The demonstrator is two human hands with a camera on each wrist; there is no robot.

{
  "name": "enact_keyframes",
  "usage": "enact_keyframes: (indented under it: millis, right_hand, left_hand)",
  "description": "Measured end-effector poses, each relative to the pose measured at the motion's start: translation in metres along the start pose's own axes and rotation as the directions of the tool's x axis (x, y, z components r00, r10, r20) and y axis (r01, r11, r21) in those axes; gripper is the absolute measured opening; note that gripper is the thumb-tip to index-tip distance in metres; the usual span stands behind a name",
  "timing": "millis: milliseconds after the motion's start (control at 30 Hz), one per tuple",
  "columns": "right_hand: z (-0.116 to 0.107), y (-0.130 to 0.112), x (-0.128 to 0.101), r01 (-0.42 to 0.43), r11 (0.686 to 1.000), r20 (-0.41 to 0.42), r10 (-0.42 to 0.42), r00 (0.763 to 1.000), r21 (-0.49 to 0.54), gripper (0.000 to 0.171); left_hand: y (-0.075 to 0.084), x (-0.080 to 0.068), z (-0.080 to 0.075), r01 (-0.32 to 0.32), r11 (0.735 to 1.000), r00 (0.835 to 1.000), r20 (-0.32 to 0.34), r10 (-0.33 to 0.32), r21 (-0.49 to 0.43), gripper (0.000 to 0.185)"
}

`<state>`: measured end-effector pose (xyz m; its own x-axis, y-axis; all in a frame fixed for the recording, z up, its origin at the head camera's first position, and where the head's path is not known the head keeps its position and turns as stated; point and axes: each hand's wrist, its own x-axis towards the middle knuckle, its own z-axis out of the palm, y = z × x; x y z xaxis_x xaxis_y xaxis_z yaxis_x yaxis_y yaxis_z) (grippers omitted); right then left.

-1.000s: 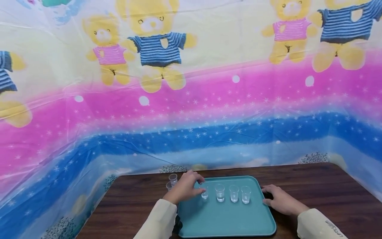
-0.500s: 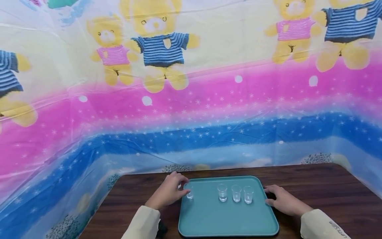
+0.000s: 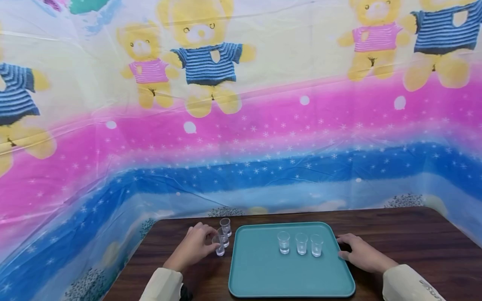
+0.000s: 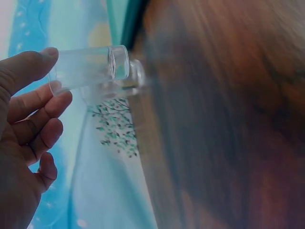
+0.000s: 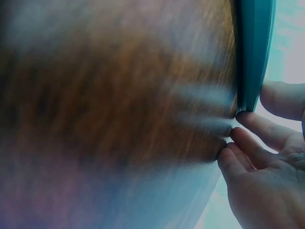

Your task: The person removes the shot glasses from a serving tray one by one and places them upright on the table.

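Well — left fingers [image 4: 40, 115] pinch cup [image 4: 86, 66]; tray edge [image 3: 232, 260] near.

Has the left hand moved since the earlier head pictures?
Yes, leftward. Judged against the tray in the head view, the left hand has gone from over its left part to beyond its left edge, pinching a clear cup.

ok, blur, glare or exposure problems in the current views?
Head view: bright, fairly evenly lit, the three clear shot cups on the teal tray legible; left wrist: dim, woodgrain tabletop smeared, the held cup in the left hand crisper; right wrist: tabletop blurred with pale sheen, background above the right hand washed out.
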<state>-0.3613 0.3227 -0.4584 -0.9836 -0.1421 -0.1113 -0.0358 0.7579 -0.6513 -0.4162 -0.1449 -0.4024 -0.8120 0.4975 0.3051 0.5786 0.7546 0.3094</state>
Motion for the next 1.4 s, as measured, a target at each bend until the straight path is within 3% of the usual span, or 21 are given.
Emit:
enact_keyframes:
  millis: [233,733,933,1100,1400]
  right_hand:
    - [0.001,0.002,0.0,-0.004,1.0,0.002,0.004,1.0,0.008,0.047]
    - [-0.002,0.001,-0.003,0.004,1.0,-0.003,-0.004,1.0,0.009,0.048]
    - [-0.001,0.002,-0.004,0.002,1.0,-0.006,-0.002,1.0,0.013,0.047]
    - [-0.001,0.002,-0.004,0.0,1.0,-0.004,0.0,1.0,0.013,0.047]
    - [0.0,0.001,-0.002,-0.004,1.0,-0.006,0.004,1.0,0.005,0.046]
  left_hand:
    - [-0.007,0.001,0.008,0.023,1.0,1.0,0.011,-0.023,0.007,0.019]
    - [-0.005,0.004,0.01,0.055,0.999,0.998,0.022,-0.055,-0.001,0.02]
    - [-0.002,0.004,0.012,0.021,0.999,0.997,-0.072,-0.018,0.034,0.02]
    - [0.008,0.01,0.012,-0.047,0.998,0.99,-0.128,0.051,0.032,0.023]
    - [0.034,0.022,0.033,-0.175,0.985,0.983,-0.05,0.175,0.013,0.027]
